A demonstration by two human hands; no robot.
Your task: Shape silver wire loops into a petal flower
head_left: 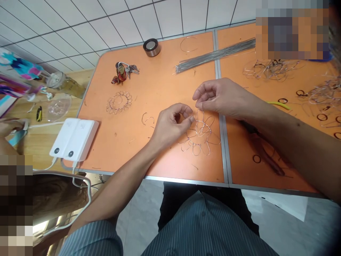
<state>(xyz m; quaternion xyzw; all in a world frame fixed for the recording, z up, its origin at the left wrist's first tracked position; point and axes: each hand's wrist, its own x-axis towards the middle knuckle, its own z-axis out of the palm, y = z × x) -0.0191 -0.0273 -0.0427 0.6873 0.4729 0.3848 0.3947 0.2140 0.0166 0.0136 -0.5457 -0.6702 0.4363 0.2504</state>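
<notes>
A flower-shaped wire piece [198, 133], a ring with looped petals, lies near the orange table's front edge. At its upper left, my left hand [174, 122] has its thumb and fingers curled around the edge of a wire loop. My right hand [214, 95] is just above the piece, its fingertips pinched at the top of a petal loop. The exact contact of the fingertips with the thin wire is hard to see. A second wire ring with small loops [119, 102] rests farther left.
Keys [128, 71], a tape roll [151, 47] and a bundle of straight wires [213, 57] lie farther back. Pliers [266, 153] are under my right forearm. Tangled wire [277, 69] is at right, white power banks [74, 138] at left. Another person's hand [9, 127] is at the far left.
</notes>
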